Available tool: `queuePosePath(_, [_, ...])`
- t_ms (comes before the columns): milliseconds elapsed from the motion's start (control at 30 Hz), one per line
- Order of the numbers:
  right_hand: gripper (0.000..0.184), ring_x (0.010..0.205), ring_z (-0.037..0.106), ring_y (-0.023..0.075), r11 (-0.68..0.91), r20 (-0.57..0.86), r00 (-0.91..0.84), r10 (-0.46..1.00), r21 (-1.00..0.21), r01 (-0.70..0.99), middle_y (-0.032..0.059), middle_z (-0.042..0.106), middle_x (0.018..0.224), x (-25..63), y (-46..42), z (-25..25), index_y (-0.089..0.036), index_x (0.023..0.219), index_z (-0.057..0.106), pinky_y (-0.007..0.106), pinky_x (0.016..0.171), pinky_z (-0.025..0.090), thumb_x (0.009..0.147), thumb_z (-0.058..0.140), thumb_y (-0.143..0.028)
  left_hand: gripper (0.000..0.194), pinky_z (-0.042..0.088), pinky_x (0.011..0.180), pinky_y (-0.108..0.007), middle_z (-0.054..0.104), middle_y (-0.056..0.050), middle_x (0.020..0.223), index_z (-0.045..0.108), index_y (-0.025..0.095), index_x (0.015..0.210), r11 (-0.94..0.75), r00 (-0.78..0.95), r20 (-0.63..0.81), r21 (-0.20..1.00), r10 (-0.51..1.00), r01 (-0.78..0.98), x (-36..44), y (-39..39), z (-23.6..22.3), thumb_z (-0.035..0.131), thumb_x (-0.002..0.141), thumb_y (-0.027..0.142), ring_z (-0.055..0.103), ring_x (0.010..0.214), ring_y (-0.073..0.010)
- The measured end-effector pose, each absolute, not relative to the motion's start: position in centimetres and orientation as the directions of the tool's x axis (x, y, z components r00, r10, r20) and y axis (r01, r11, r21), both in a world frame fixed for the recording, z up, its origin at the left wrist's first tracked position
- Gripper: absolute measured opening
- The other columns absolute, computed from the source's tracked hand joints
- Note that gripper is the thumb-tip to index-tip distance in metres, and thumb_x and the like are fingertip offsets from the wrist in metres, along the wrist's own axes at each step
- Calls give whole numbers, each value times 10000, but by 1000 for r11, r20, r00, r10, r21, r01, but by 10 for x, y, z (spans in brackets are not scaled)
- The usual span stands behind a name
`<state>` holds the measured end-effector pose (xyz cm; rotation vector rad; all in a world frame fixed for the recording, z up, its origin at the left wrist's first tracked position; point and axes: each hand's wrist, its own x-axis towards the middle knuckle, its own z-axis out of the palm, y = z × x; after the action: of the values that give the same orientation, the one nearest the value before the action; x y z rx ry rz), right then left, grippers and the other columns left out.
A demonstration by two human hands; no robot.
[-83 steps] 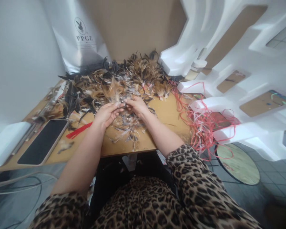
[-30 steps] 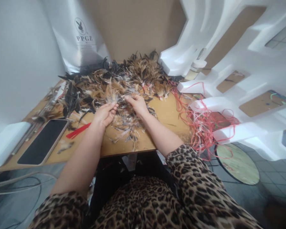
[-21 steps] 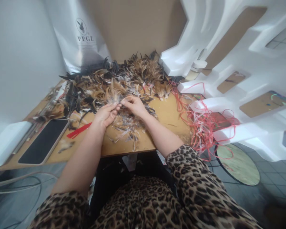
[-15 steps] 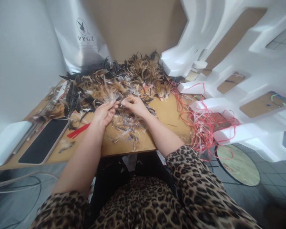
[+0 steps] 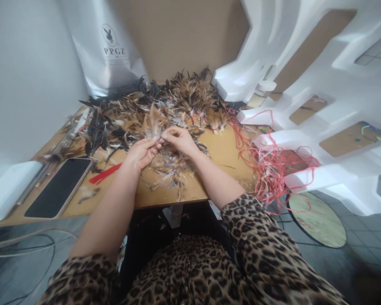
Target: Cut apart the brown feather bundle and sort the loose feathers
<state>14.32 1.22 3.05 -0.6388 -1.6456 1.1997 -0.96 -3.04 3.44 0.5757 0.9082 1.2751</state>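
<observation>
My left hand [image 5: 143, 152] is closed on a small bunch of feathers [image 5: 153, 123], brown at the tips and pale and fluffy near the fingers. Close against it, my right hand [image 5: 179, 141] pinches at the base of the bunch; whatever lies between its fingertips is too small to make out. Behind both hands spreads a heap of brown and black feathers [image 5: 195, 95]. Beneath them, stripped feather scraps [image 5: 171, 167] litter the yellow-brown tabletop [image 5: 222, 146].
Red strips [image 5: 106, 173] and a phone [image 5: 59, 188] lie at the left, beside a white box [image 5: 14, 190]. Tangled pink-red string [image 5: 271, 169] hangs over white foam pieces [image 5: 327, 178] at the right. A lidded jar [image 5: 260, 93] and a silver bag [image 5: 114, 63] stand at the back.
My hands have parted slightly and come together again several times over the feather bunch. The bunch stays in my left hand, and the things around it keep their places.
</observation>
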Motion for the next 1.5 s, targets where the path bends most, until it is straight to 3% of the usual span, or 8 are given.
queuePosePath(267, [211, 804, 564, 124, 580, 531, -328, 781, -812, 66, 27, 636, 807, 141, 14, 29, -153, 741, 664, 258, 786, 431, 705, 668, -360, 101, 425, 402, -68, 650, -59, 631, 655, 43, 747, 259, 92, -249, 807, 964, -530, -9, -30, 31, 565, 790, 27, 559, 460, -29])
queuePosePath(367, [215, 720, 536, 108, 494, 462, -301, 834, -868, 38, 2, 612, 724, 139, 12, 29, -144, 699, 635, 247, 730, 426, 689, 670, -356, 122, 408, 399, -62, 620, -32, 583, 640, 54, 686, 220, 32, -242, 811, 970, -542, -9, -28, 30, 570, 781, 22, 528, 435, -14])
queuePosePath(500, [266, 566, 457, 65, 267, 277, -260, 925, -961, -75, -43, 540, 587, 136, 5, 31, -136, 668, 588, 202, 582, 383, 657, 687, -383, 136, 406, 406, -71, 615, -33, 568, 628, 62, 634, 130, -71, -194, 847, 979, -515, -8, -26, 28, 594, 764, 41, 525, 433, -17])
queuePosePath(700, [334, 394, 337, 28, -29, 30, -309, 951, -982, -186, -74, 483, 476, 130, 1, 26, -160, 714, 576, 170, 385, 212, 622, 722, -445, 111, 426, 430, -108, 624, -39, 552, 632, 74, 601, -33, -236, -70, 914, 969, -404, -4, -26, 26, 650, 710, 82, 532, 430, -37])
queuePosePath(967, [297, 371, 344, 20, -47, 23, -289, 957, -971, -234, -78, 478, 453, 124, 2, 22, -152, 688, 567, 160, 358, 209, 622, 736, -386, 76, 440, 457, -136, 646, -46, 587, 656, 75, 642, -69, -257, 1, 964, 966, -256, -1, -25, 23, 686, 675, 137, 543, 444, -48])
queuePosePath(1500, [235, 419, 398, 24, -25, 36, -244, 969, -970, -241, -64, 531, 489, 124, -1, 26, -133, 731, 611, 149, 405, 274, 635, 717, -319, 60, 445, 463, -118, 650, -47, 595, 667, 79, 646, -28, -177, -31, 946, 984, -323, -4, -26, 23, 681, 677, 129, 551, 467, -42])
